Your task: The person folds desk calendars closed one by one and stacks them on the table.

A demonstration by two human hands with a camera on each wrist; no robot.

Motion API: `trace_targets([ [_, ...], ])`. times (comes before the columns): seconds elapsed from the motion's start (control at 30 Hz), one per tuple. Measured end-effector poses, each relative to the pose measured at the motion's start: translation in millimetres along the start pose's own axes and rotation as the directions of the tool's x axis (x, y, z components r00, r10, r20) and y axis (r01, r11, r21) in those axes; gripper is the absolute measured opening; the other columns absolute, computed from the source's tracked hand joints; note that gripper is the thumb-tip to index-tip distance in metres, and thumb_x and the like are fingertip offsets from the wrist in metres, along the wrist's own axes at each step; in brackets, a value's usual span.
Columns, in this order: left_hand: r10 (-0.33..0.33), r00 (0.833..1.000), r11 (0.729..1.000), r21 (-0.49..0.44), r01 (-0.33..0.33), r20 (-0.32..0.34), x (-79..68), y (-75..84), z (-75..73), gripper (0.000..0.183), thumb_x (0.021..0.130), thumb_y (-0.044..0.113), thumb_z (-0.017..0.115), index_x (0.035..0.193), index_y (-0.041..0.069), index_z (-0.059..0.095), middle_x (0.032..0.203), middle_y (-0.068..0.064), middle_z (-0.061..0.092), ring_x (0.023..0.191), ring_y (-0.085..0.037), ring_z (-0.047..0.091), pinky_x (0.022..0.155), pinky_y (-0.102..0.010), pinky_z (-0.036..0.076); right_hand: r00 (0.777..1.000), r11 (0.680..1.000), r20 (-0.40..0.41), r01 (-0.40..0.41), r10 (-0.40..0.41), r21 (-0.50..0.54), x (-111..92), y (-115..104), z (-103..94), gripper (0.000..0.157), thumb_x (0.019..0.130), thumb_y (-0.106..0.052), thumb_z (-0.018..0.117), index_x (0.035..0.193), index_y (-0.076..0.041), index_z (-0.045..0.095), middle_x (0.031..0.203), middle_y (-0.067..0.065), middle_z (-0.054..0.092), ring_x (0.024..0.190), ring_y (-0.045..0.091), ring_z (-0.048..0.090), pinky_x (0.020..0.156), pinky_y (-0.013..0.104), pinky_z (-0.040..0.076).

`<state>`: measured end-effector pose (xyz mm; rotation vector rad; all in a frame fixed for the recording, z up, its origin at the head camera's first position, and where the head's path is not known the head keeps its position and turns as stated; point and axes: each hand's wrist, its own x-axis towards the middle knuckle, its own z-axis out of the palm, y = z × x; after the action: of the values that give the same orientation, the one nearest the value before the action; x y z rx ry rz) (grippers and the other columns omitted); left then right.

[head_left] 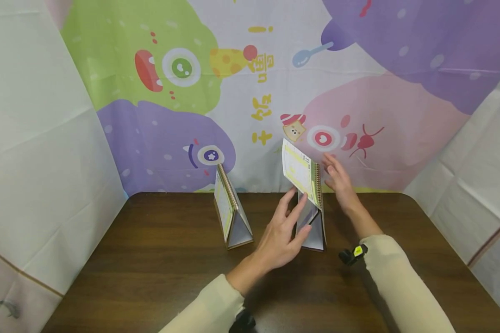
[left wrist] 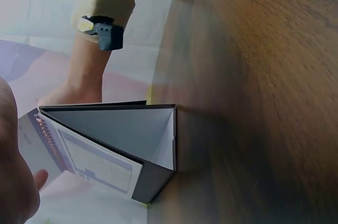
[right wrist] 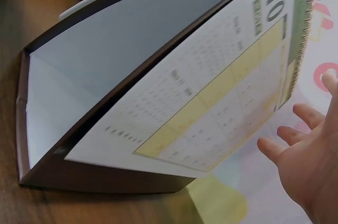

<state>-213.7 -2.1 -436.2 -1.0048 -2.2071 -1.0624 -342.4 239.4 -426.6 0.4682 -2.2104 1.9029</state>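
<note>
A spiral-bound desk calendar [head_left: 310, 231] stands like a tent on the table, right of centre. Its front page [head_left: 297, 169] is lifted away from the stand and slants up to the left. My left hand [head_left: 279, 236] is at that page's lower edge, fingers extended and fingertips touching it, thumb apart below. On the far side, my right hand [head_left: 339, 182] is raised beside the coil binding [head_left: 318, 185], fingers spread and holding nothing. The right wrist view shows a page [right wrist: 211, 92] printed with a large 10, with the right hand [right wrist: 306, 155] just off the binding.
A second desk calendar [head_left: 231, 208] stands upright to the left on the dark wooden table [head_left: 150, 259]. Behind the table hangs a cloth [head_left: 250, 92] with cartoon figures, and pale cloths [head_left: 46, 138] close off the sides. Black straps with small devices [head_left: 352, 254] sit on both wrists.
</note>
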Motion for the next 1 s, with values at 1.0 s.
trace_targets([
  [1.0,0.154,0.986,0.976,0.148,-0.161,0.061,10.1,1.3,10.7,0.068,0.109,0.026,0.071,0.168,0.001,0.049,0.184,-0.023,0.032,0.168,-0.038,0.044,0.134,-0.046,0.046,0.997,0.996,0.060,0.051,-0.055,0.070,14.1,-34.1,-6.1,0.067,0.120,-0.045,0.034,0.179,-0.016,0.030,0.185,0.024,0.030,0.175,0.049,0.024,0.139,0.076,0.018],
])
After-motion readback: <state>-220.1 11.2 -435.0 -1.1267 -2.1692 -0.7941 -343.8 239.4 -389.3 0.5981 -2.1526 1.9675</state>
